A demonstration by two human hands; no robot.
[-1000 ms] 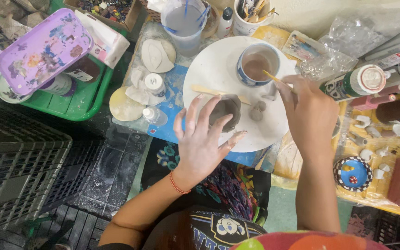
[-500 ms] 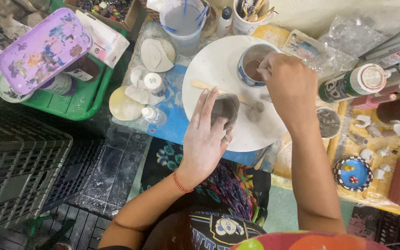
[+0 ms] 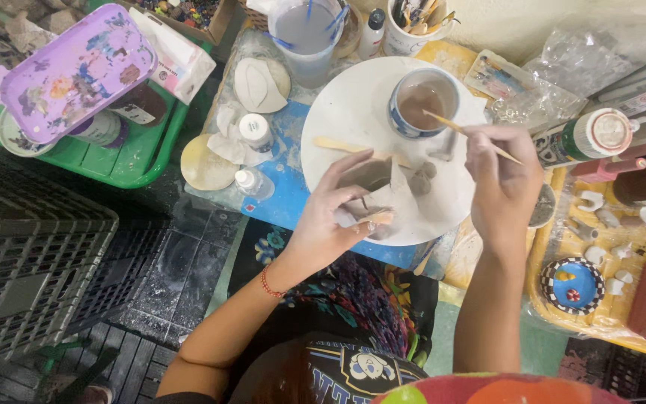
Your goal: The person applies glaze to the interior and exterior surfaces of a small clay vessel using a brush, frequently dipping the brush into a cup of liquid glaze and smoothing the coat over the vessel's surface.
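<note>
Left hand (image 3: pixel 323 224) has its fingers curled loosely around a small grey-brown clay piece (image 3: pixel 368 176), holding it tilted over the near part of the round white work board (image 3: pixel 338 112). Right hand (image 3: pixel 499 183) is closed in a pinch on a thin wooden stick (image 3: pixel 461 129), whose far tip reaches the rim of the blue-and-white ceramic cup of brown slip (image 3: pixel 422 101) just beyond its knuckles. Between the two hands small grey clay lumps (image 3: pixel 420 179) lie on the board.
</note>
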